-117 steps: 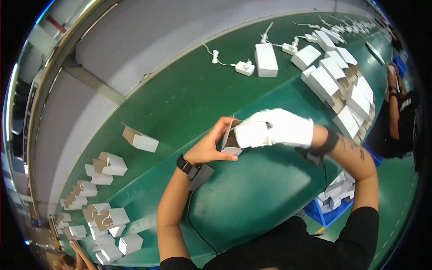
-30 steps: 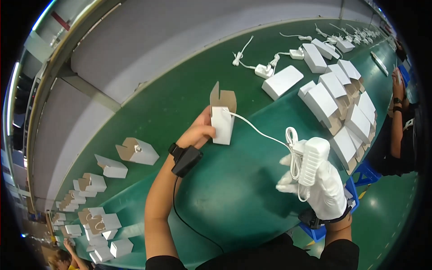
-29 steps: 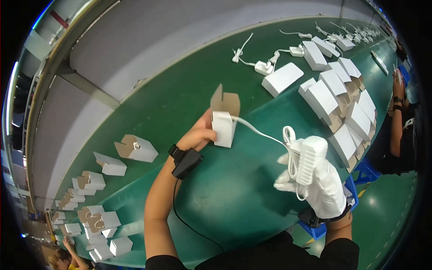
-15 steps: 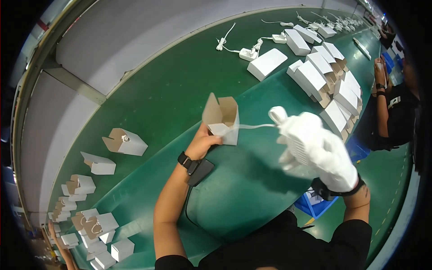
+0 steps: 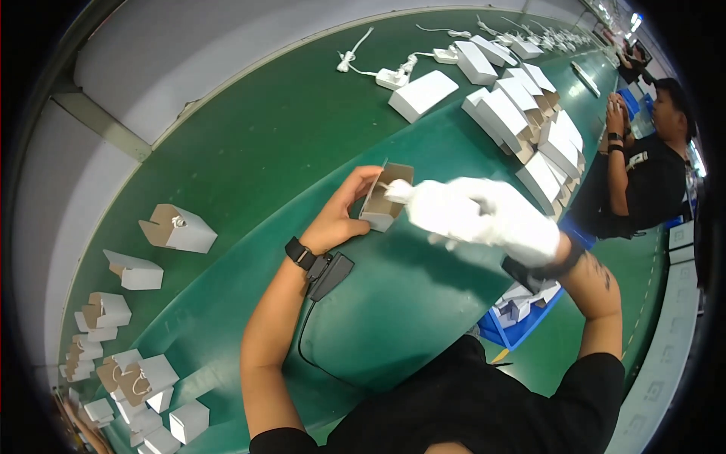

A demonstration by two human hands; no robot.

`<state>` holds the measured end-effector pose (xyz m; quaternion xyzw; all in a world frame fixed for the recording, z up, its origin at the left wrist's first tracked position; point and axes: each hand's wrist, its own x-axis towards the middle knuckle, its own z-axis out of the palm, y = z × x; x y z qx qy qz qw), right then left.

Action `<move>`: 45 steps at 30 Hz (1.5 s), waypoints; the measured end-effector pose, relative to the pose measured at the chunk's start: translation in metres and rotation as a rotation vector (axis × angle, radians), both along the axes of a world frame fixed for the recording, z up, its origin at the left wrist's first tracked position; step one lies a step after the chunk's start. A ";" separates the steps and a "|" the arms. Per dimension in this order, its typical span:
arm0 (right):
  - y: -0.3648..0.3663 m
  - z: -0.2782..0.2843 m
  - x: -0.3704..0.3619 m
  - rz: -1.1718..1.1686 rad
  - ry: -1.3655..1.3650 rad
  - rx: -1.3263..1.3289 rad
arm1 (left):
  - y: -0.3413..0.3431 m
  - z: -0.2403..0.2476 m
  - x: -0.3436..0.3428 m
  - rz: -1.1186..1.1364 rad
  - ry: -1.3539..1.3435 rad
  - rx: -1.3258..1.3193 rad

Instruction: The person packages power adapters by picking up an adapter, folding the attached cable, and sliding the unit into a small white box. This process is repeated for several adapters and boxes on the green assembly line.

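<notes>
My bare left hand grips a small white cardboard box, fingers along its far-left side and thumb at the near side. The box stands with its brown inner faces showing at the open top. My right hand, in a white glove and slightly blurred, closes on a white bundled cable. The end of that cable is at the box's opening, partly inside. Whether an adapter is also in the box or in the glove is hidden.
White adapters with cables line the far side of the green bench, beside a white box. Stacked boxes stand at right, opened boxes at left. A blue bin sits below the edge; a co-worker is at right.
My right hand has moved left with the cable, from well right of the box to its opening. My left hand has shifted up along the box, whose raised flap now shows less.
</notes>
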<state>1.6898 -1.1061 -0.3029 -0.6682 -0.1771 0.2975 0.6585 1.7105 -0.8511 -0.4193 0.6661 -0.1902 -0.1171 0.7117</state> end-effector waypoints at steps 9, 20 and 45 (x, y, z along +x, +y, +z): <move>0.017 0.016 0.045 0.363 -0.898 -0.881 | -0.017 -0.011 0.000 -0.077 0.044 0.009; 0.036 0.018 0.037 0.497 -1.261 -1.108 | -0.055 -0.027 0.003 0.215 -0.455 0.307; 0.109 -0.072 0.305 0.028 -0.797 -1.393 | 0.042 0.011 0.058 1.596 -0.892 0.831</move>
